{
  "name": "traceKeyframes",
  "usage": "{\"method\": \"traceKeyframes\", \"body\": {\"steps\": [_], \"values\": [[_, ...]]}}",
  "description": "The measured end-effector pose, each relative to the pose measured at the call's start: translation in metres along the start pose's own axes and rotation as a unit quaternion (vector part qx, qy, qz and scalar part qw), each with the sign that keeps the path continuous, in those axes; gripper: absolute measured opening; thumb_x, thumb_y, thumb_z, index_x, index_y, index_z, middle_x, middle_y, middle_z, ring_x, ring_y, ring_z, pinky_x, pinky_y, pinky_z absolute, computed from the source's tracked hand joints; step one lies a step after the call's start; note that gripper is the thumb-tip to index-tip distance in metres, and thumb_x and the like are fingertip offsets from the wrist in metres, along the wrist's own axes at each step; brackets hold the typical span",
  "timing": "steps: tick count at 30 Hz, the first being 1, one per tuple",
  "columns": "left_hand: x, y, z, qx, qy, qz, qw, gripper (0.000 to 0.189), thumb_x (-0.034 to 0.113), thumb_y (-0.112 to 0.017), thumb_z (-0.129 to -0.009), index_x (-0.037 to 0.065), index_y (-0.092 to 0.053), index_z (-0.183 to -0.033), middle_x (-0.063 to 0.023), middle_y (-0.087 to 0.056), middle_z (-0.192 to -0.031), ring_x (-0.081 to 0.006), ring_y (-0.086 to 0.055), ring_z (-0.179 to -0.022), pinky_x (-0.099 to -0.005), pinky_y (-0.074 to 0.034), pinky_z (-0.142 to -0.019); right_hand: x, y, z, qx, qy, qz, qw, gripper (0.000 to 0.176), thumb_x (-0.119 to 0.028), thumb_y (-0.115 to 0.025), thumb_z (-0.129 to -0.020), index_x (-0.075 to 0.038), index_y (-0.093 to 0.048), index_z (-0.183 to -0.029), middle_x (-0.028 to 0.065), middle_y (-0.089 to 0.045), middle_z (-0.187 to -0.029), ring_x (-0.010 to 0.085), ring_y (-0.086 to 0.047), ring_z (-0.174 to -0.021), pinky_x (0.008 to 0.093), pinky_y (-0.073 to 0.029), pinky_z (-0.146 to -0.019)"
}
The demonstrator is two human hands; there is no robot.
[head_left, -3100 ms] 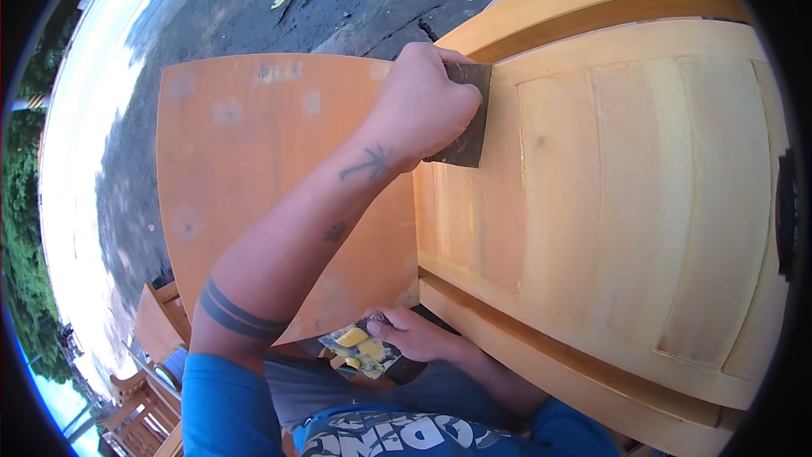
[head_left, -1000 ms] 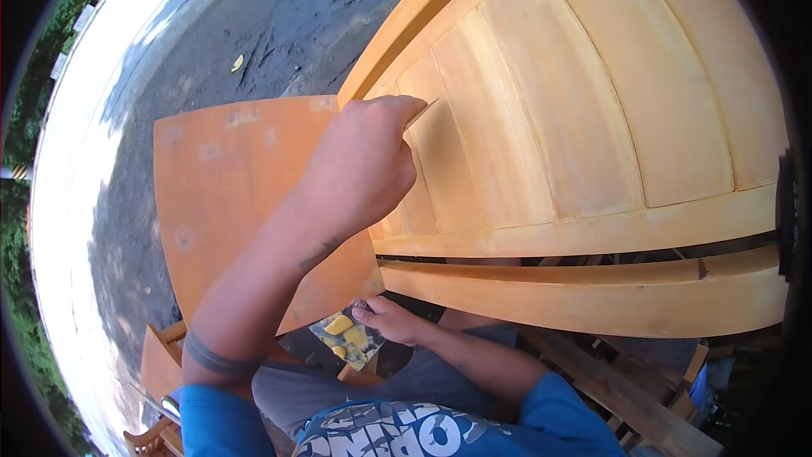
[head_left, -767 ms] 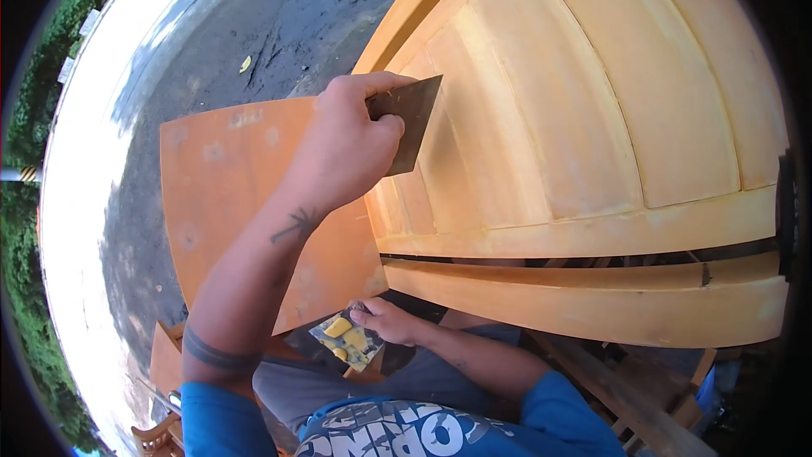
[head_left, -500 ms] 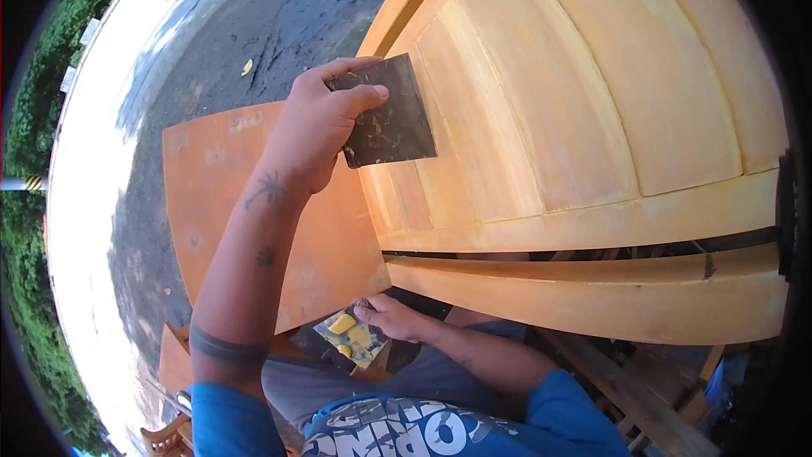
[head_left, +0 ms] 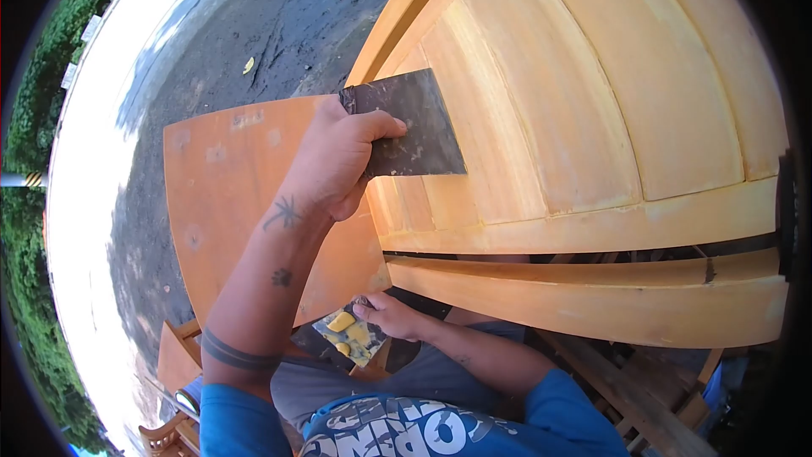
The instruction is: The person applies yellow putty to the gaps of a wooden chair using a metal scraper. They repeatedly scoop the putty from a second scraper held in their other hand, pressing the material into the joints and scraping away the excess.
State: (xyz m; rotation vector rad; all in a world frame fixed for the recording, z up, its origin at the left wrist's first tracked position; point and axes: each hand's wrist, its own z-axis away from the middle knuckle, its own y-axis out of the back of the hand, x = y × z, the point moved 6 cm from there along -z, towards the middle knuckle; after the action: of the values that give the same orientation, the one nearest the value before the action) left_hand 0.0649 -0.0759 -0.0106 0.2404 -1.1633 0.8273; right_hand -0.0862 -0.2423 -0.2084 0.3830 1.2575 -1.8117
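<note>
Above the corner where the orange board [head_left: 241, 195] meets the wooden panel [head_left: 584, 135], the left hand [head_left: 334, 148] pinches a dark flat blade [head_left: 419, 135], thumb pressed on its near face and fingers hidden behind. The blade's far edge overlaps the panel in view, though whether it touches the wood I cannot tell. Low in front of the body, the right hand [head_left: 393, 319] grips the upper corner of a small smeared plate [head_left: 372, 344] bearing lumps of yellow paste [head_left: 341, 322], just beside the board's near edge. For a good pass, I would set the blade's whole edge down evenly — a tipped corner could score the surface — and lean it low, drawing it across the seams [head_left: 644, 200] rather than digging into them. A thin load should suffice; ridges would want wiping off at once. The plate is best held level and near — that saves reach and guards against drips.
</note>
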Motion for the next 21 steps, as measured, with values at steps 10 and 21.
{"method": "traceKeyframes", "body": {"steps": [10,21], "values": [[-0.008,0.001,0.003,0.017,0.016,0.006,1.000,0.021,-0.004,-0.054,-0.076,-0.005,-0.058,-0.097,-0.0078,-0.063,-0.084,-0.0139,-0.062,-0.067,-0.0271,-0.052,-0.062,-0.004,0.000,0.001,-0.006,-0.009,0.007,1.000,0.025,-0.019,-0.044,-0.099,0.000,-0.053,-0.111,0.0064,-0.060,-0.096,0.0113,-0.055,-0.087,0.0279,-0.045,-0.081],[0.002,-0.011,0.001,-0.011,-0.064,-0.078,0.995,0.023,0.001,-0.057,-0.072,-0.006,-0.056,-0.094,-0.0067,-0.060,-0.077,-0.0114,-0.055,-0.062,-0.0277,-0.046,-0.057,0.007,-0.001,-0.004,-0.013,-0.013,-0.001,1.000,0.025,-0.020,-0.044,-0.099,0.000,-0.053,-0.110,0.0072,-0.060,-0.097,0.0112,-0.055,-0.088,0.0281,-0.045,-0.081]]}}
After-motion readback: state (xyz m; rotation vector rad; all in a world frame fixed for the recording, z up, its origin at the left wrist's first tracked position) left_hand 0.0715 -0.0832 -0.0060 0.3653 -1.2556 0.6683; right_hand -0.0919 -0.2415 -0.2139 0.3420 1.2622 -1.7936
